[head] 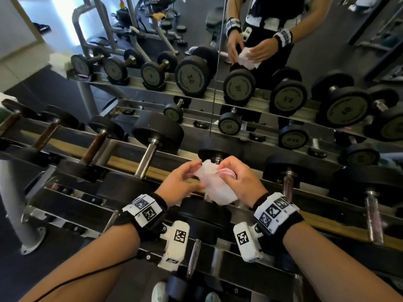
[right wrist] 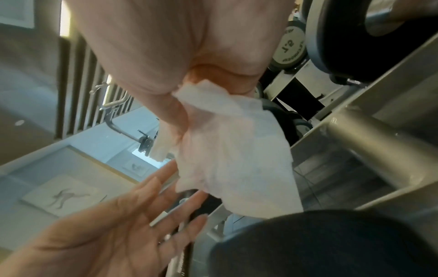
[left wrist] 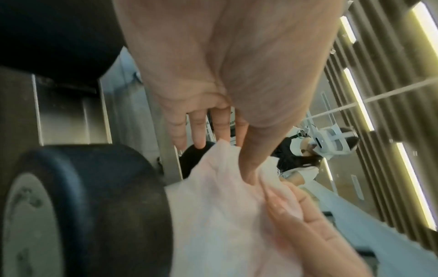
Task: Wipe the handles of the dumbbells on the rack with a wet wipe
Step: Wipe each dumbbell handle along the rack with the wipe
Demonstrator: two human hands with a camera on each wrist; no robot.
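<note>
Both hands meet over the top tier of the dumbbell rack (head: 122, 164), directly in front of the mirror (head: 305, 62) that backs it. The wet wipe (head: 214, 184) hangs between them, a crumpled white sheet draped over the handle of the dumbbell at the middle of that tier, whose far head (head: 214, 150) shows just beyond the wipe.

The right hand (head: 238, 178) has its fingers (right wrist: 177, 120) curled and closed on the upper right part of the wipe; in the right wrist view the sheet comes out from under the palm and falls loose below it. The left hand (head: 180, 184) meets the wipe at its upper left edge. In the left wrist view its thumb (left wrist: 251, 157) presses into a fold of the sheet while the other fingers (left wrist: 199, 129) reach forward nearly straight and a little apart, so this looks more like a thumb-and-fingertip pinch than a full grip, though the blur makes that hard to settle.

To the left of the wipe on the same tier lies a dumbbell with a bare chrome handle (head: 146, 159), and further left two with brown handles (head: 94, 147). To the right of the wipe lies a dumbbell with a pinkish handle (head: 288, 184).
</note>
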